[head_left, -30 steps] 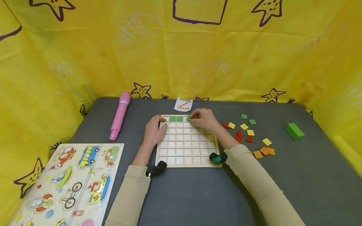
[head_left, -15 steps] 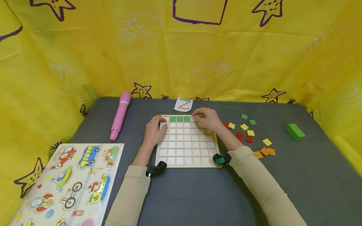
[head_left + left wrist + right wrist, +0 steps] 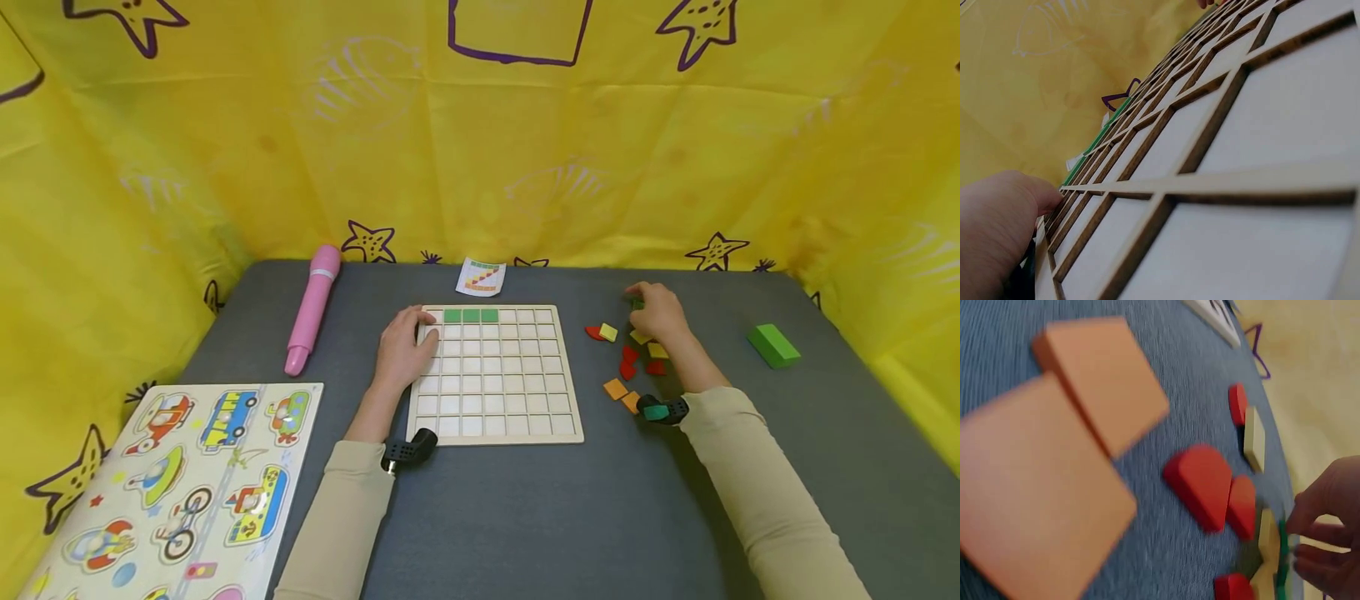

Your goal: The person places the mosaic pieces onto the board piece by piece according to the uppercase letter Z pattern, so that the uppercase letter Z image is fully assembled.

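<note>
A square wooden grid board (image 3: 495, 441) lies mid-table, with three green tiles (image 3: 471, 316) side by side in its far row. My left hand (image 3: 401, 350) rests at the board's left edge, thumb over the cells and fingers by the far corner; the left wrist view shows part of that hand (image 3: 1007, 225) against the frame. To the right of the board, my right hand (image 3: 662, 312) is over a green tile (image 3: 637, 303). In the right wrist view its thumb and fingers, spread apart, have their tips right at a green tile (image 3: 1283, 553).
Loose yellow (image 3: 608, 333), red (image 3: 628, 355) and orange tiles (image 3: 616, 389) lie around my right forearm. A green block (image 3: 774, 346) stands far right. A small pattern card (image 3: 481, 277) lies behind the board, a pink microphone (image 3: 311, 312) and picture puzzle (image 3: 255, 467) to its left.
My right hand let go of a green tile in the board's far row and moved right to the loose tiles. The orange tiles now lie further left. My left hand stayed put.
</note>
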